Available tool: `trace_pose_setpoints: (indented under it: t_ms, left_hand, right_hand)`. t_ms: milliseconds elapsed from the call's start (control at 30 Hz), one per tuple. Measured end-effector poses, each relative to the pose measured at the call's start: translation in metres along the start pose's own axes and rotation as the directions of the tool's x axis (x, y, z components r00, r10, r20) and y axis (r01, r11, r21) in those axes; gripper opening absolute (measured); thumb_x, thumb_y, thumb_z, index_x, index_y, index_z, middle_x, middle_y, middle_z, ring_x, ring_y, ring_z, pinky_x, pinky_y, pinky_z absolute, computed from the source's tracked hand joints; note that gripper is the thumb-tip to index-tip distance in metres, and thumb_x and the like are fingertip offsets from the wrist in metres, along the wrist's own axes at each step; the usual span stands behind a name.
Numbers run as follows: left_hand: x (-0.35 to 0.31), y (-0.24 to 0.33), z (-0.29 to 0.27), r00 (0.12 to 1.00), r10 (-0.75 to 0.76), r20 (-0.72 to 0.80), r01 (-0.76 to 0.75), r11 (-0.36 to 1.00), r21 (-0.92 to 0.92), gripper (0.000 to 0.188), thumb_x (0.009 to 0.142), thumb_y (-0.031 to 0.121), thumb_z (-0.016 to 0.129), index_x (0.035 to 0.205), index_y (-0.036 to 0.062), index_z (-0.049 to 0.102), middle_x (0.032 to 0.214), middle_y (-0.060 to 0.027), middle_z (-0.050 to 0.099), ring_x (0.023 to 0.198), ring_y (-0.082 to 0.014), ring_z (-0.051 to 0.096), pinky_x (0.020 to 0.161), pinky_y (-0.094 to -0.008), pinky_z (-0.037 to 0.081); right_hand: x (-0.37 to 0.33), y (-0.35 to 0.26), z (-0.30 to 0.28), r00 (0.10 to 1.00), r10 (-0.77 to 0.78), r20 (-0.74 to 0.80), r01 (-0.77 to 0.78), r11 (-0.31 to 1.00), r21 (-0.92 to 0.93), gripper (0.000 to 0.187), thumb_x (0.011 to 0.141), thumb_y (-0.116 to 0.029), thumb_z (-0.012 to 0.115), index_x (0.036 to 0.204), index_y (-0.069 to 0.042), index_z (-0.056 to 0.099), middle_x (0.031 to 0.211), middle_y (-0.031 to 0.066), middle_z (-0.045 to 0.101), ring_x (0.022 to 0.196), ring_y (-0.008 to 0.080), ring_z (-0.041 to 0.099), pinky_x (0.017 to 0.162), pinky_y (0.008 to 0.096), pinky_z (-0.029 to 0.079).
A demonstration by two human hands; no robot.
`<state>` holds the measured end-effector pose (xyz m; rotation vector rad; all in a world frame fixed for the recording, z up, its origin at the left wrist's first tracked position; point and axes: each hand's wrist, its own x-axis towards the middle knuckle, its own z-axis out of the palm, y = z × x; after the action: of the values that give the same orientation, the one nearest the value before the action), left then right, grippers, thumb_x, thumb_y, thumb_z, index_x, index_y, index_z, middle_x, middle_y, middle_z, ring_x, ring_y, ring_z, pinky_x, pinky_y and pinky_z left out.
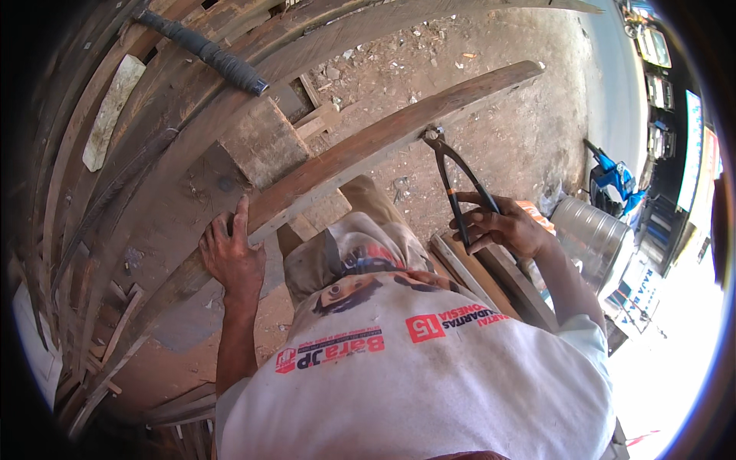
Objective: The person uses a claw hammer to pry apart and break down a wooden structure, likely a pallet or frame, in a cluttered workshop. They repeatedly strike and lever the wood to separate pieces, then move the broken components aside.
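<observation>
Apparently left hand [234,257] steadying plank [391,130], right hand [502,227] gripping pincers [444,170], working at edge; next pull likely needing firm squeeze.

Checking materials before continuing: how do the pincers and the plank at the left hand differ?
The pincers are dark and orange-marked; the plank is brown wood. The pincers are short and forked; the plank is far longer and unforked. The right hand holds the pincers, while the left hand touches the plank. Both have a hand on them.
</observation>
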<state>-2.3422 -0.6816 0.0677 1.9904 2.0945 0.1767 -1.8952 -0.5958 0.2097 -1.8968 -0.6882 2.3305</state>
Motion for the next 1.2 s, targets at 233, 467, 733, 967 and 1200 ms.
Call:
trace_pose_setpoints:
  t_ms: [233,467,733,967,1200]
  left_hand:
    - [0.003,0.033,-0.002,0.998,0.005,0.058,-0.002,0.999,-0.052,0.091,0.062,0.011,0.094,0.145,0.0236,0.059,0.120,-0.0096,0.062,0.116,-0.0340,0.062,0.098,-0.0533,0.046]
    - [-0.004,0.040,0.006,1.000,-0.010,0.026,0.009,0.999,0.034,0.095,0.058,0.011,0.098,0.144,0.0188,0.057,0.122,-0.0101,0.059,0.118,-0.0340,0.060,0.099,-0.0526,0.044]
    - [-0.009,0.046,0.008,0.999,-0.044,0.031,0.042,0.997,0.060,0.098,0.058,0.009,0.098,0.145,0.0203,0.054,0.124,-0.0103,0.058,0.119,-0.0348,0.059,0.101,-0.0526,0.043]
    - [-0.013,0.046,0.010,0.997,-0.059,0.056,0.055,0.996,0.075,0.099,0.061,0.012,0.098,0.148,0.0210,0.052,0.127,-0.0116,0.057,0.122,-0.0355,0.057,0.102,-0.0539,0.043]
    - [-0.014,-0.009,-0.037,0.951,0.014,0.309,-0.013,1.000,-0.005,0.095,0.068,0.020,0.096,0.150,0.0152,0.049,0.136,-0.0165,0.057,0.128,-0.0378,0.055,0.110,-0.0544,0.041]
  right_hand:
    - [-0.007,0.014,-0.030,0.997,-0.035,0.067,0.020,0.977,0.214,0.064,0.103,-0.016,0.058,0.160,0.002,0.033,0.131,0.0230,0.067,0.114,0.0359,0.072,0.089,0.0435,0.064]
    - [-0.009,0.014,-0.046,0.993,0.001,0.119,-0.036,0.956,0.291,0.063,0.104,-0.018,0.059,0.157,0.006,0.034,0.124,0.0270,0.069,0.106,0.0365,0.075,0.082,0.0426,0.066]
    - [-0.001,0.028,-0.055,0.996,-0.052,0.066,0.043,0.989,0.138,0.057,0.107,-0.020,0.057,0.154,0.006,0.039,0.115,0.0225,0.071,0.099,0.0331,0.076,0.083,0.0426,0.064]
    - [0.017,0.054,-0.039,0.970,0.070,0.232,-0.157,0.911,0.381,0.032,0.107,-0.029,0.060,0.119,0.000,0.065,0.082,0.0073,0.061,0.073,0.0238,0.067,0.069,0.0383,0.054]
    - [0.029,0.075,-0.029,0.984,0.046,0.172,-0.114,0.905,0.411,0.039,0.107,-0.043,0.061,0.097,-0.006,0.061,0.073,0.0011,0.046,0.062,0.0157,0.049,0.059,0.0321,0.043]
